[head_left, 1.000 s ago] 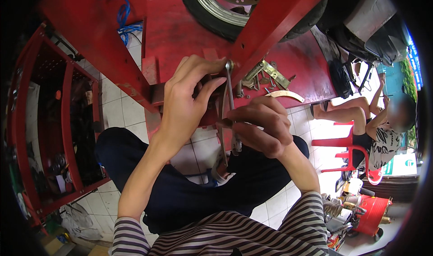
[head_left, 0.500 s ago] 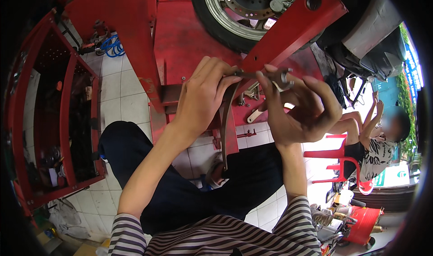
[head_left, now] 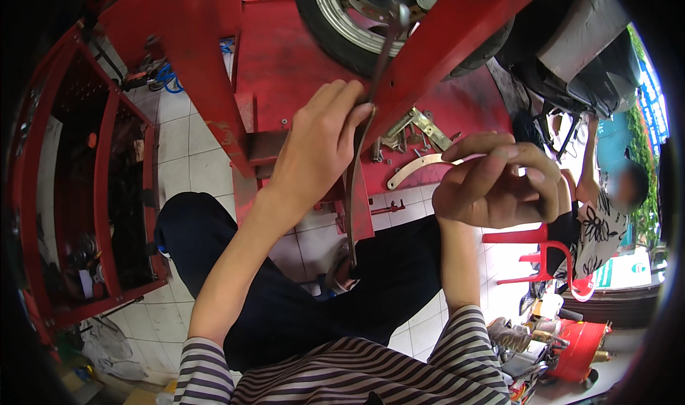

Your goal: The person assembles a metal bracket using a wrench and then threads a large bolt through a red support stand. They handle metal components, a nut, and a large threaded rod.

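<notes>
Near centre, the left hand [head_left: 319, 139] pinched a curved metal strip [head_left: 349, 198] — a wrench [head_left: 386, 54] (blurred) rose above — while the right hand [head_left: 498, 184], centre right, curled loosely, fingers parted.

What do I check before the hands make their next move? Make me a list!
1. Left hand closed on the curved dark metal strip: ok.
2. Long slim metal wrench seated on a fastener: cannot tell, lower end hidden.
3. Right hand free: ok, looks empty.
4. Curved cream strip resting on the red metal platform: ok.
5. Small metal bolts tidied: not ok, lying loose.
</notes>
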Demonstrator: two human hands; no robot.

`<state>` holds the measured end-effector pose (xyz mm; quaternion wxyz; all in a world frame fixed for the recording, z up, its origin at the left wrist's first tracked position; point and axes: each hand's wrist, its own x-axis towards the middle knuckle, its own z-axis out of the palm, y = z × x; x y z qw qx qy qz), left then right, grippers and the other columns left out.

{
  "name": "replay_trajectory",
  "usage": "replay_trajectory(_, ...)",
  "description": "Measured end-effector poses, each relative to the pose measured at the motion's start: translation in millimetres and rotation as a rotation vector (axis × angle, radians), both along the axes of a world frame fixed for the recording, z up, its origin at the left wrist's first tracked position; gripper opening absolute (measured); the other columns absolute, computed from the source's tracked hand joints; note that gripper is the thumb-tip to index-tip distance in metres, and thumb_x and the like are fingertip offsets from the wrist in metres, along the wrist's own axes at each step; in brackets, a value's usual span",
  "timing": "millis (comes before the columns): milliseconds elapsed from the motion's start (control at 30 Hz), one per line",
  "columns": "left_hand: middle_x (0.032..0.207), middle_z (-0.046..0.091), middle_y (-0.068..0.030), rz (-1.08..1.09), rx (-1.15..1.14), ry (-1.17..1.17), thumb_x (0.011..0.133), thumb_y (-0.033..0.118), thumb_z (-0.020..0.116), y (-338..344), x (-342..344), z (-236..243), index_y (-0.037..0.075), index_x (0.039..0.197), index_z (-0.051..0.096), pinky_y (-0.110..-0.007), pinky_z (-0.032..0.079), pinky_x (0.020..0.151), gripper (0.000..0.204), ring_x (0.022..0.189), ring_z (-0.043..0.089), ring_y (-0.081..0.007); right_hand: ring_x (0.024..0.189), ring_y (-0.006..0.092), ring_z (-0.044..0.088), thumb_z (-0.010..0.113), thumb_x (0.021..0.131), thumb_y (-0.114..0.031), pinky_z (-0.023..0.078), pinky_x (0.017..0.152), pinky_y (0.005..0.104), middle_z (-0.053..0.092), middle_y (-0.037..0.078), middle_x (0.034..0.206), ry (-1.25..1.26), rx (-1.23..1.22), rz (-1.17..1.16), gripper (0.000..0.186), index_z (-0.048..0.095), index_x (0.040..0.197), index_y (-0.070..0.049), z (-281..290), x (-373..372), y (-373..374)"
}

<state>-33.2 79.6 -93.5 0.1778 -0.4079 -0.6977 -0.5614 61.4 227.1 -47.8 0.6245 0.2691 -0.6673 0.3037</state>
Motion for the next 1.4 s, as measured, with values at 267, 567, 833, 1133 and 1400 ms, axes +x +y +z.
replay_trajectory(267, 0.077, 0.056, -0.0040, -0.170, -0.062, -0.366, 0.100, 0.015, 0.058, -2, -6, 9, -0.002, 0.090, 0.054, -0.026, 0.047, 0.061, 0.020, 0.069, 0.050, -0.0077, 0.041, 0.0146, 0.053, 0.052, 0.094, 0.003, 0.038, 0.044, 0.0170, 0.056, 0.016, 0.094, 0.012, -0.015, -0.248, 0.030, 0.030, 0.114, -0.004, -3, -3, 16)
replay_trajectory(567, 0.066, 0.057, -0.0086, -0.189, -0.065, -0.534, 0.099, 0.024, 0.058, -1, -10, 8, -0.002, 0.087, 0.056, -0.032, 0.039, 0.059, 0.028, 0.062, 0.050, -0.0136, 0.059, 0.0125, 0.055, 0.058, 0.090, 0.010, 0.047, 0.049, 0.0211, 0.051, 0.015, 0.104, -0.167, -0.088, -0.210, 0.036, 0.036, 0.114, -0.004, -7, -2, 14)
replay_trajectory(833, 0.065, 0.052, -0.0104, -0.198, -0.076, -0.732, 0.103, 0.031, 0.052, 3, -8, 1, -0.001, 0.083, 0.048, -0.034, 0.036, 0.059, 0.038, 0.061, 0.042, -0.0133, 0.068, 0.0052, 0.056, 0.059, 0.100, -0.015, 0.044, 0.061, 0.0206, 0.062, 0.006, 0.085, -0.757, -0.489, -0.017, 0.027, 0.049, 0.119, 0.002, 1, -17, 19)
replay_trajectory(1133, 0.065, 0.051, -0.0149, -0.218, 0.003, -0.714, 0.104, 0.033, 0.048, 6, -5, -6, -0.002, 0.084, 0.046, -0.037, 0.037, 0.059, 0.041, 0.059, 0.042, -0.0180, 0.068, 0.0092, 0.054, 0.068, 0.094, -0.020, 0.046, 0.062, 0.0251, 0.064, 0.004, 0.085, -1.066, -0.082, -0.040, 0.041, 0.053, 0.125, 0.003, -15, -24, 14)
replay_trajectory(1400, 0.067, 0.044, 0.0030, -0.339, 0.074, -0.984, 0.102, 0.039, 0.052, 2, -3, -3, 0.007, 0.081, 0.049, -0.026, 0.032, 0.056, 0.039, 0.060, 0.038, -0.0070, 0.080, 0.0125, 0.059, 0.050, 0.103, -0.027, 0.049, 0.073, 0.0300, 0.067, 0.008, 0.107, -1.218, -0.530, 0.409, 0.041, 0.054, 0.130, 0.002, -15, -24, 39)
